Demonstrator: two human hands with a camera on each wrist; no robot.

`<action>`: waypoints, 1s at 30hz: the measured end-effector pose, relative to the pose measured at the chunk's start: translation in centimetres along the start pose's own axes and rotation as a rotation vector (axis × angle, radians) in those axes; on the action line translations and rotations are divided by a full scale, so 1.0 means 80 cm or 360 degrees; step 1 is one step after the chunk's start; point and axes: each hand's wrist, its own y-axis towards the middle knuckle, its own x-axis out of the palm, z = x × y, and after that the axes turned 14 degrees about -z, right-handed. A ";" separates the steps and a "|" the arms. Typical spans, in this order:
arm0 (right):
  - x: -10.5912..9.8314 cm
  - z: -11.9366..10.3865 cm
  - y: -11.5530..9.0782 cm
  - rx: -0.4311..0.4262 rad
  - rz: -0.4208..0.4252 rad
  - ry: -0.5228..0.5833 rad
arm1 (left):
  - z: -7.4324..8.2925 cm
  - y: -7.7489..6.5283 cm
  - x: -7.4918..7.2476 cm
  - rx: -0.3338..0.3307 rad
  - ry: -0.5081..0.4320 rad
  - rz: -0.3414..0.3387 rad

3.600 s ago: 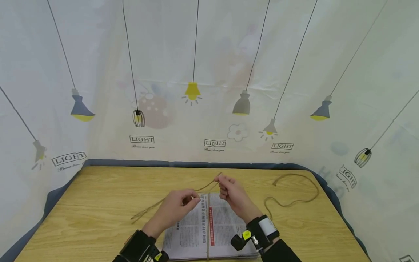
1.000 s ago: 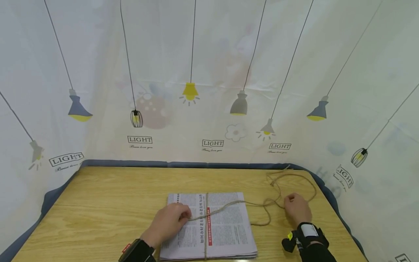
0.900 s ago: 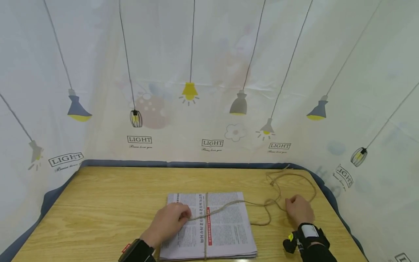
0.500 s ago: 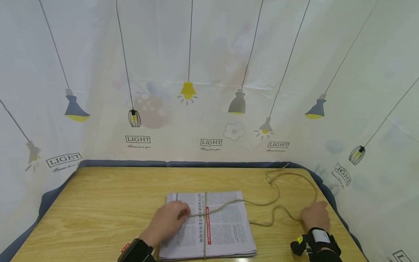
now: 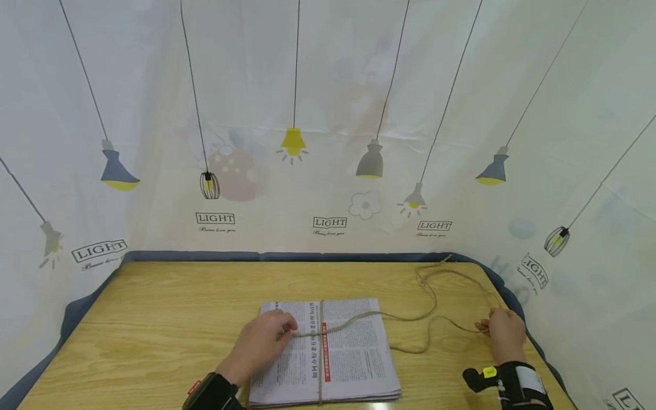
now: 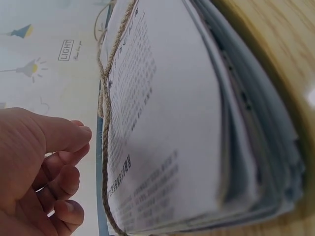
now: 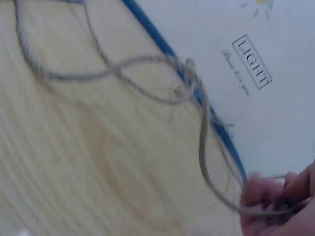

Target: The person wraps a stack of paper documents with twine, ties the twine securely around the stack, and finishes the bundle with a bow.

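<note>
A flat stack of newspapers point(image 5: 356, 378) lies on the table, crossed front to back by a strand of brown twine point(image 5: 321, 359). A second strand runs sideways over the sheets and loops out to the right. My left hand point(image 5: 262, 341) is above the stack's left part, fingers loosely curled; in the left wrist view the twine point(image 6: 105, 147) passes beyond the thumb tip, not between the fingers. At the table's right side my right hand point(image 5: 504, 330) pinches the twine; the right wrist view shows the length point(image 7: 203, 147) running into its fingers.
The wooden table point(image 5: 179, 319) extends around the stack. More twine lies coiled near the back right corner. A pale cloth point(image 5: 287, 228) printed with lamps hangs behind, with a blue border point(image 5: 205, 256) along the table's edge. Each wrist wears a black strap.
Earlier both hands were over the stack's far edge with twine. Now the twine lies across the sheets, and my right hand has moved right, drawing a strand apart from the loops. The left hand barely moves lately.
</note>
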 end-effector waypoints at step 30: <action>0.080 -0.178 -0.086 -0.1429 -0.0572 -0.0064 | 0.036 0.012 -0.023 0.0105 -0.0054 0.0192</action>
